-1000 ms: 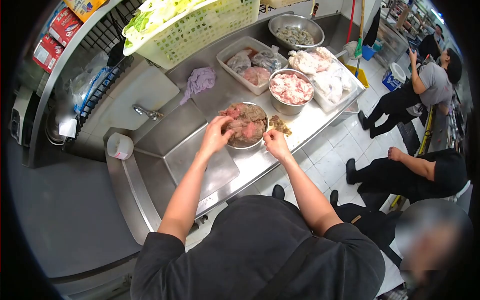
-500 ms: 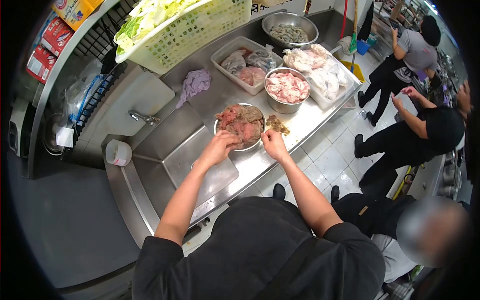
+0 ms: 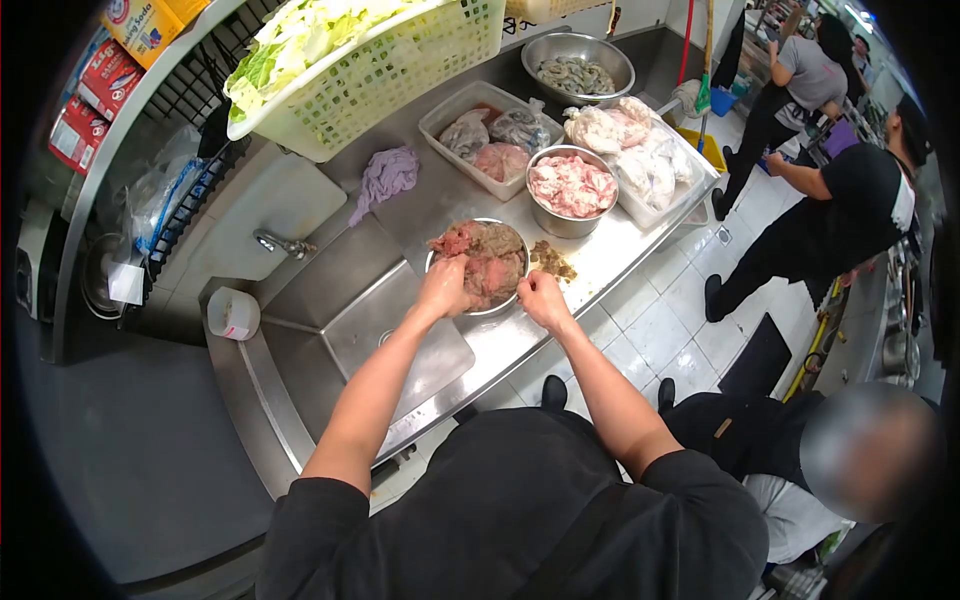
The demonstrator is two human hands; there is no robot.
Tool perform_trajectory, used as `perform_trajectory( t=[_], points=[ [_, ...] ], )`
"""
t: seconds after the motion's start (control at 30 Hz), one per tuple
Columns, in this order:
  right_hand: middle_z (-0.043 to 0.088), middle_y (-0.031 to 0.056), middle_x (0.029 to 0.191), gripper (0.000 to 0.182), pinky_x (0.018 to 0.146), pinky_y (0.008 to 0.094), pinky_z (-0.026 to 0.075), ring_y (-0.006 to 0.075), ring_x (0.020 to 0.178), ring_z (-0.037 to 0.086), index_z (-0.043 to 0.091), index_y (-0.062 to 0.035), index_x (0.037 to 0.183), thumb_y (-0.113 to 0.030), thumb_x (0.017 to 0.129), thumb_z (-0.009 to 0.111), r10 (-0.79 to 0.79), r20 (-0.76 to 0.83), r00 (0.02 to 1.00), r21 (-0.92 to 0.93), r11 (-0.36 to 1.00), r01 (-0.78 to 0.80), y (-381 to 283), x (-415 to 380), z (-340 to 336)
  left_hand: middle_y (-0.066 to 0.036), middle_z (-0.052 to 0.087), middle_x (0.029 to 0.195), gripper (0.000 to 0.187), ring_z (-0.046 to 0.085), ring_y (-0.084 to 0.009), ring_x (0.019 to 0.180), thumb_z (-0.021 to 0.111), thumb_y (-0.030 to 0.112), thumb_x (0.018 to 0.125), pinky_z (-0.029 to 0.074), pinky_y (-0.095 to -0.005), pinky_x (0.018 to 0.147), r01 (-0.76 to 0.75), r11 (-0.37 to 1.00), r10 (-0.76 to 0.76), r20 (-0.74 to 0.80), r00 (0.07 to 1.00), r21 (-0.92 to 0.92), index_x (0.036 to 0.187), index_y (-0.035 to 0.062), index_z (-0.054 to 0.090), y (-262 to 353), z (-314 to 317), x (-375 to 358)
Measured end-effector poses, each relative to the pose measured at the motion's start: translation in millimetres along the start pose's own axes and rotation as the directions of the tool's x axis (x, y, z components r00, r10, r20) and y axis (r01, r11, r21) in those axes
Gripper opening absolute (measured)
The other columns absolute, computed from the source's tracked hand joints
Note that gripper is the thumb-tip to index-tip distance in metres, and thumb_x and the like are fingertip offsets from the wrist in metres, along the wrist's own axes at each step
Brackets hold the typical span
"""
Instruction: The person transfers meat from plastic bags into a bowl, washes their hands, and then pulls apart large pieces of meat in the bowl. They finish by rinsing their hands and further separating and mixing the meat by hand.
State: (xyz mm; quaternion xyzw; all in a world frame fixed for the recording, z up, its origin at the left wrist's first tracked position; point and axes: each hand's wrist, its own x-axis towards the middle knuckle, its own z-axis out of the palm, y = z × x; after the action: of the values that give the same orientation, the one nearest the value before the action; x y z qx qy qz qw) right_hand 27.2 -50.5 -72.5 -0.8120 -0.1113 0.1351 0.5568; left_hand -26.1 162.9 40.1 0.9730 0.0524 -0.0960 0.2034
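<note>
A round metal bowl (image 3: 497, 309) on the steel counter is heaped with brown and pink meat (image 3: 490, 262). My left hand (image 3: 446, 288) lies on the left side of the heap, its fingers bent against the meat. At the bowl's right edge is my right hand (image 3: 543, 302), fingers pinched together; what they hold, if anything, is too small to tell. Brown scraps (image 3: 552, 260) lie on the counter just beyond it. Behind them stands a metal pot (image 3: 566, 222) of pale pink meat (image 3: 572, 186).
The sink (image 3: 385, 330) is at left, below a faucet (image 3: 284, 244). Behind are a purple cloth (image 3: 387, 180), a bin of bagged meat (image 3: 482, 150), another bin (image 3: 660, 165), a shrimp bowl (image 3: 578, 68) and a basket of cabbage (image 3: 370, 80). Several people stand at right.
My left hand has curled more over the left of the meat. My right hand has drawn slightly closer to the bowl's edge. Two people at the right have shifted position.
</note>
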Motion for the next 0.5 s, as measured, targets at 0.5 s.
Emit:
perform_trajectory(
  t=[0.5],
  points=[
    [0.062, 0.0281, 0.104, 0.030, 0.091, 0.0526, 0.049, 0.0481, 0.102, 0.059, 0.061, 0.0028, 0.110, 0.005, 0.081, 0.055, -0.395, 0.020, 0.918, -0.194, 0.900, 0.391, -81, -15, -32, -0.021, 0.069, 0.109, 0.054, 0.064, -0.0429, 0.109, 0.082, 0.012, 0.066, 0.052, -0.0509, 0.095, -0.242, 0.970, 0.238, -0.236, 0.942, 0.012, 0.115, 0.0021, 0.063, -10, 40, 0]
  ],
)
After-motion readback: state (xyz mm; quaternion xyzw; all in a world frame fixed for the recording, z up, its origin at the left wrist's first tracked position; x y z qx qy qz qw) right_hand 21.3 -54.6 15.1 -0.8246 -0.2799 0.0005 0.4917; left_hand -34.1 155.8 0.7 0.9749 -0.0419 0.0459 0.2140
